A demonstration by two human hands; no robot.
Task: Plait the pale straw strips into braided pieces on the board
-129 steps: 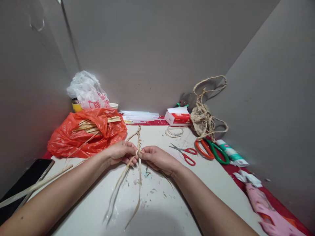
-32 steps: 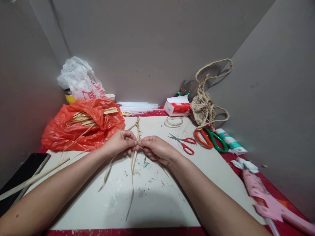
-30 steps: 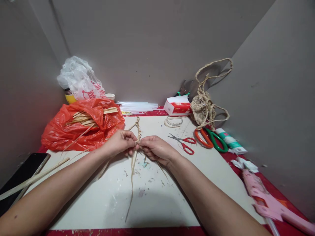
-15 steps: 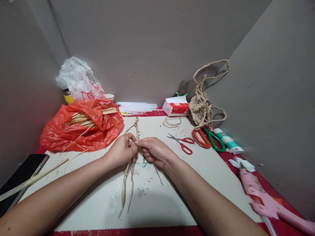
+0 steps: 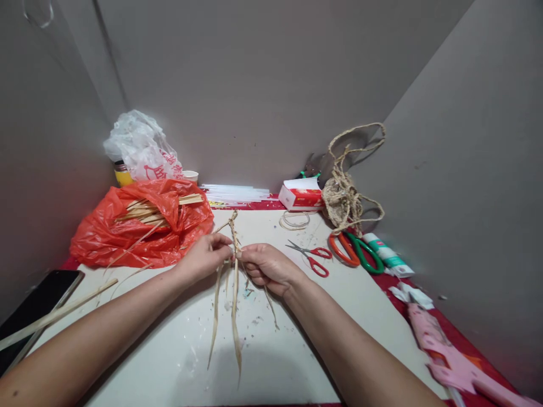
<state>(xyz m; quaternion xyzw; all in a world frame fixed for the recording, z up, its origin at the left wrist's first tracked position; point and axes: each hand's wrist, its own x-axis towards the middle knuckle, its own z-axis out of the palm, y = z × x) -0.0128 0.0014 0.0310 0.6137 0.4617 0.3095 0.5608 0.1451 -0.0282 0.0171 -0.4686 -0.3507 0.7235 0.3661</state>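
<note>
Between my hands runs a thin braided straw cord (image 5: 233,230), its knotted top on the white board and loose flat strands (image 5: 236,333) hanging toward me. My right hand (image 5: 266,264) pinches the braid's lower end between thumb and forefinger, with a thin strand trailing below its palm. Close on the other side, my left hand (image 5: 207,254) has its fingers curled at the strands; its fingertips are partly hidden, and a strand hangs beneath them. Red-handled scissors (image 5: 311,255) lie partly open right of my right hand.
A red plastic bag (image 5: 102,226) of straw strips stands left, near a black phone (image 5: 38,311). Behind are clear sticks (image 5: 237,193) and a red-white box (image 5: 301,195). At right are a straw rope bundle (image 5: 343,200), orange and green handles, a white-green tube (image 5: 388,254) and a pink glue gun (image 5: 441,350).
My left hand's fingers have moved slightly away from my right hand's and loosened. A flat strand now hangs straight down from the braid. The whole view has shifted a little.
</note>
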